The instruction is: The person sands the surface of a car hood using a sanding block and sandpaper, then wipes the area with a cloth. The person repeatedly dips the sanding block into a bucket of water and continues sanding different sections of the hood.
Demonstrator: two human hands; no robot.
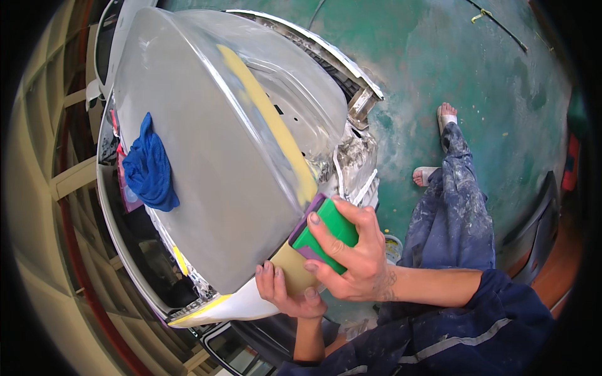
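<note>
My right hand (354, 257) grips a green sanding block (338, 229), thumb and fingers around its sides. Purple sandpaper (307, 219) shows along the block's edge. Against the block lies a flat tan sheet (288, 266), pinched by my left hand (290, 294); I cannot tell whether it is part of the same sandpaper. Both hands are at the near corner of a grey-primed car trunk lid (207, 163). A band of yellow filler (269, 119) runs along the lid's edge and ends close to the block.
A crumpled blue cloth (150, 168) lies on the lid. The bare rear body (360, 153) has rough exposed metal. White bodywork (251, 301) sits below my left hand. A bucket (393, 247) stands on the green floor (501, 94). A black hose (498, 25) lies farther off.
</note>
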